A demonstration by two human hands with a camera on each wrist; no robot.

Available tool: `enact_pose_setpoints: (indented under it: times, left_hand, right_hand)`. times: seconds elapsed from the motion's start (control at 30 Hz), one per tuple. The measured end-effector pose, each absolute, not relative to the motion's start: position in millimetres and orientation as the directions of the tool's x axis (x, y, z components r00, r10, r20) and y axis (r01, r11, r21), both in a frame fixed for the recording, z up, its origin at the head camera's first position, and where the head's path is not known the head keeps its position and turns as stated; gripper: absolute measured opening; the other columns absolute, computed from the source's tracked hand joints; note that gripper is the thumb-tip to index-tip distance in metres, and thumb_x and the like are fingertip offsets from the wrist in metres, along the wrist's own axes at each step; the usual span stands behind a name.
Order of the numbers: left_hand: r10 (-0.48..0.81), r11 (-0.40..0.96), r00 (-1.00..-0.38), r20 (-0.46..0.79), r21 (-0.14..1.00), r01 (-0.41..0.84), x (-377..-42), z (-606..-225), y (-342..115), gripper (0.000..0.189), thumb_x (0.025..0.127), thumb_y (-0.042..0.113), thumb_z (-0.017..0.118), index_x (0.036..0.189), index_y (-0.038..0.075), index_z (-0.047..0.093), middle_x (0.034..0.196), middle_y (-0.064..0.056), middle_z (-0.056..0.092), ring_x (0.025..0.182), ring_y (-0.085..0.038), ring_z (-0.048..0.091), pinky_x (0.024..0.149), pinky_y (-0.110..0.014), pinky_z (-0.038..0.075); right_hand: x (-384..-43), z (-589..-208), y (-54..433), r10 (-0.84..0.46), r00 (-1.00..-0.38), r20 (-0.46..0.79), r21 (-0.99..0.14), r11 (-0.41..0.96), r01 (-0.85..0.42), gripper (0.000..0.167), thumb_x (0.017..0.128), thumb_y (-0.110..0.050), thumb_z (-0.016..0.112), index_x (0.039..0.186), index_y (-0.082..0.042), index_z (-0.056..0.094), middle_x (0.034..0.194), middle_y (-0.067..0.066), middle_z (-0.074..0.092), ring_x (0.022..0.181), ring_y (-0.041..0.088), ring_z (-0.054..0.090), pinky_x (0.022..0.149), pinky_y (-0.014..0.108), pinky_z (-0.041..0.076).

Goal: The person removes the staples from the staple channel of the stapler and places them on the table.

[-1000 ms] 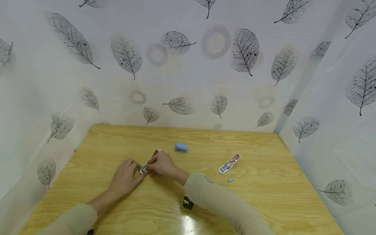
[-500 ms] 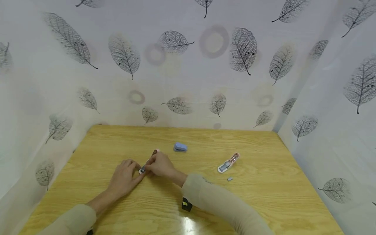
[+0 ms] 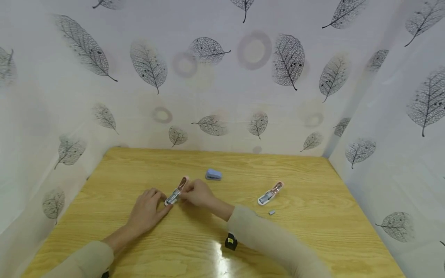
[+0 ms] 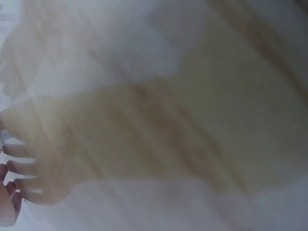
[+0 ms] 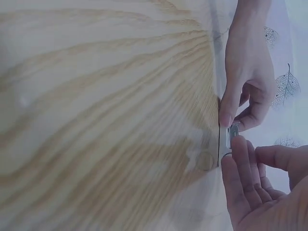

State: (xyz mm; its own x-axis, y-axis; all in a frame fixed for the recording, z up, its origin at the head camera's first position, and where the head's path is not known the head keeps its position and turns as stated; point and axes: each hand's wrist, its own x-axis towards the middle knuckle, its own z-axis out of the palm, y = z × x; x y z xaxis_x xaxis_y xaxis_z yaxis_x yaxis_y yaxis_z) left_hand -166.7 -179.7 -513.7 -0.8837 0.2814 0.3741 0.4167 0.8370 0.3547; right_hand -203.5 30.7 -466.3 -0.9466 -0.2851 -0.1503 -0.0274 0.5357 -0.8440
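A small white and pink stapler point(image 3: 176, 192) lies spread open on the table, its metal channel and brownish inner arm facing up. My left hand point(image 3: 148, 208) pinches its near end between thumb and fingers. The right hand point(image 3: 199, 194) is at the stapler's right side, fingertips right at the channel's edge. In the right wrist view, the right hand point(image 5: 264, 187) has fairly straight fingers reaching the stapler's metal part point(image 5: 234, 129), with the thumb a little behind them. Only fingertips of the left hand point(image 4: 10, 197) show at the edge of the left wrist view.
A second opened stapler point(image 3: 270, 194) lies to the right, with a small grey block of staples point(image 3: 272, 212) in front of it. A blue stapler point(image 3: 213, 174) stands folded farther back. Leaf-printed curtains point(image 3: 222, 96) border the wooden table point(image 3: 313, 239).
My right hand has drawn back to the right from over the stapler, uncovering its metal channel. The left hand has stayed at the near end.
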Motion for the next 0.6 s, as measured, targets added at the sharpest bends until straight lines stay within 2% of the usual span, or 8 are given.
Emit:
enact_pose_setpoints:
  times: [0.07,0.2,0.3,0.6]
  left_hand:
    - [0.279,0.839,-0.887,0.368,0.355,0.412,-166.8,-513.5,-180.0,0.029,0.086,0.029,0.088,0.099,0.007,0.073,0.101,-0.009,0.067,0.099,-0.032,0.065,0.081,-0.047,0.052]
    - [0.278,0.843,-0.894,0.350,0.358,0.402,-166.6,-513.1,-180.4,0.030,0.087,0.029,0.087,0.101,0.007,0.073,0.103,-0.009,0.067,0.101,-0.033,0.065,0.082,-0.047,0.052]
    - [0.278,0.843,-0.897,0.344,0.361,0.399,-166.5,-512.7,-180.3,0.030,0.087,0.029,0.087,0.102,0.007,0.073,0.104,-0.009,0.067,0.101,-0.033,0.065,0.082,-0.047,0.052]
    - [0.281,0.843,-0.897,0.342,0.358,0.400,-166.7,-513.9,-181.5,0.031,0.088,0.030,0.086,0.103,0.007,0.073,0.105,-0.009,0.067,0.100,-0.031,0.064,0.082,-0.046,0.052]
  right_hand:
    - [-198.9,-466.5,35.5,-0.309,-0.934,-0.181,-0.876,0.483,0.010,0.015,0.094,-0.011,0.077,0.087,0.001,0.080,0.084,0.014,0.080,0.063,0.009,0.061,0.057,0.018,0.044]
    - [-184.3,-467.7,39.4,-0.393,-0.876,-0.280,-0.925,0.355,0.137,0.013,0.095,-0.007,0.075,0.091,0.005,0.079,0.087,0.022,0.080,0.068,0.023,0.078,0.059,0.021,0.057]
    - [-170.7,-466.6,36.7,-0.433,-0.838,-0.332,-0.926,0.318,0.203,0.013,0.096,-0.006,0.074,0.093,0.005,0.079,0.087,0.024,0.079,0.070,0.029,0.080,0.061,0.028,0.063]
    - [-142.6,-472.2,22.7,-0.447,-0.789,-0.422,-0.885,0.393,0.251,0.014,0.095,-0.012,0.076,0.084,-0.003,0.080,0.079,0.016,0.080,0.059,0.016,0.075,0.048,0.022,0.055]
